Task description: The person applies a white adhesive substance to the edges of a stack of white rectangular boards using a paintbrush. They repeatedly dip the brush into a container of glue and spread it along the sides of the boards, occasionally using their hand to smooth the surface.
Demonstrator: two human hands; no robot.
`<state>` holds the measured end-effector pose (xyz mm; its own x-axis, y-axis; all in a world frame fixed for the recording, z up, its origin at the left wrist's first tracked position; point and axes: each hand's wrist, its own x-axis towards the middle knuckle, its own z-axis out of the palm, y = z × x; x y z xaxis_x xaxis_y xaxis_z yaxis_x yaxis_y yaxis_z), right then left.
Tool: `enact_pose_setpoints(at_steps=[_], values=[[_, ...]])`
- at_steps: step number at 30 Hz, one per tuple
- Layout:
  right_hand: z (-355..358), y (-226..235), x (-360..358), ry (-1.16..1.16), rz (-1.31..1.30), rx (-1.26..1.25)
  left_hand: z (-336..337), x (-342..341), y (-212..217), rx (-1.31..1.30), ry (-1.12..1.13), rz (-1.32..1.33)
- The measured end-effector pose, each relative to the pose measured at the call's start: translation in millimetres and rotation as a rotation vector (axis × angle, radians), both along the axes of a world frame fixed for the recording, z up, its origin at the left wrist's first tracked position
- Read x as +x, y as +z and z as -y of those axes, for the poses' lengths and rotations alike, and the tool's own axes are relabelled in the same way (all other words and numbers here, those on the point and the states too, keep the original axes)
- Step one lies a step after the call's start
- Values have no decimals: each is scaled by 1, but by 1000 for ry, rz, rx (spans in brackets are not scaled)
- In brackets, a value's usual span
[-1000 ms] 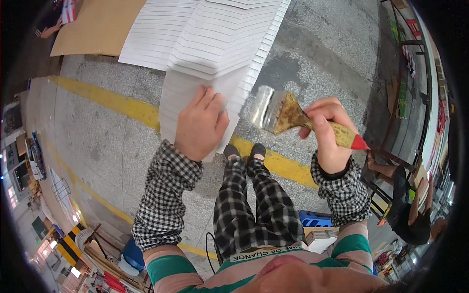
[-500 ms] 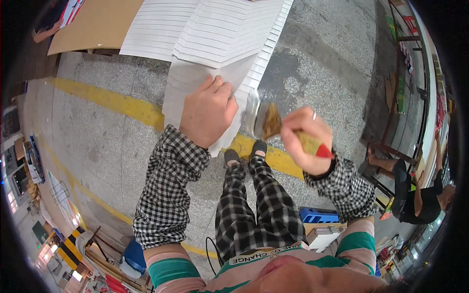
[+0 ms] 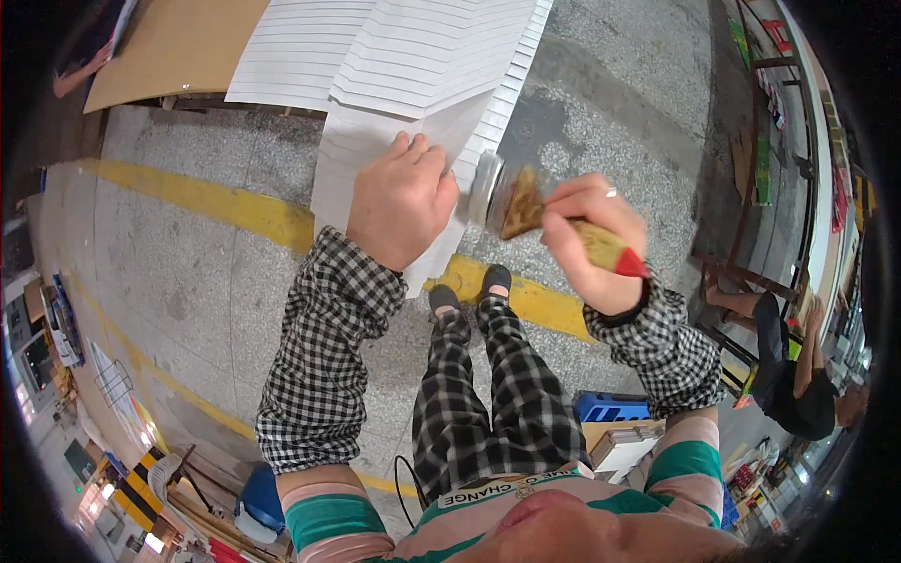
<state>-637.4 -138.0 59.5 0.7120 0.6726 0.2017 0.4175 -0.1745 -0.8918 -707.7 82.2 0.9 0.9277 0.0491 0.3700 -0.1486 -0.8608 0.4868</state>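
In the middle of the frame the left hand (image 3: 402, 199) lies flat and open on a white sheet (image 3: 366, 155), pressing it down; just to its right, the right hand (image 3: 593, 246) grips closed around a paintbrush (image 3: 554, 218) with a red-tipped handle; its bristles point left toward the stack of white slats (image 3: 404, 47) above.

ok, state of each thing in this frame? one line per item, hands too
left hand: flat, pressing on the white sheet
right hand: closed around the brush handle
paintbrush: held, bristles at the sheet's right edge
white sheet: lying under the left hand
stack of white sheets: fanned, overlapping
cardboard sheet: lying flat
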Motion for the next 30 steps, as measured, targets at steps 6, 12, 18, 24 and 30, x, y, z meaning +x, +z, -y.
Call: enact_pose_setpoints(at_steps=[6, 12, 18, 24, 30], values=[[3, 3, 0, -49, -35, 23, -3, -1, -1, -13, 16, 0], [6, 1, 7, -83, -128, 27, -5, -1, -1, -35, 9, -20], [-4, 3, 14, -116, -156, -47, -5, -3, 1, -40, 6, -17], [-6, 0, 0, -13, -153, -17, -6, -2, -5, -49, 9, -3], [-7, 6, 0, -28, -147, -8, -6, -3, -2, -14, 32, -21]])
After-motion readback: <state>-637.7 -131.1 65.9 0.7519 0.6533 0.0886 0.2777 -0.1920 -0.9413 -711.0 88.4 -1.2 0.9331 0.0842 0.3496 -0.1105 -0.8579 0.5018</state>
